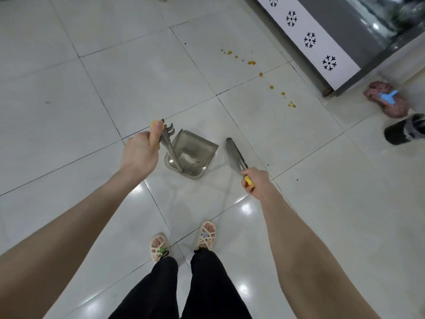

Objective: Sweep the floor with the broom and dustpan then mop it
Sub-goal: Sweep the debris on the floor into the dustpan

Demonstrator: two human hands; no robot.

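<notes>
1. Glossy pale floor tiles (96,143) with dark grout lines fill the view, catching bright reflections near the person's feet.
2. A translucent grey dustpan (199,150) sits on the floor just ahead of the person, with a small heap of pale dust (189,160) inside it.
3. Its long handle rises from the pan's near edge. The left hand (140,153) is wrapped round the yellow top, thumb laid along it, beside a row of comb teeth (168,129).
4. The broom (233,151), seen edge-on, has its grey head just right of the dustpan and apart from it. Whether the bristles touch the tiles is unclear.
5. The right hand (257,181) is closed round the broom's yellow grip, knuckles toward the camera.
6. Farther off, a trail of orange-yellow drops (251,63) runs diagonally across the tiles toward the right.
7. A pinkish mop head (391,109) with a blue clamp lies on the floor at the right edge, its wooden pole leading up out of view.
8. Below the mop stands a black object (401,132), too blurred to identify.
9. A grey cabinet (345,26) with a white strip of black snowflake marks occupies the upper right.
10. Beige sandals (207,236) and black trousers (207,284) show at the bottom.
</notes>
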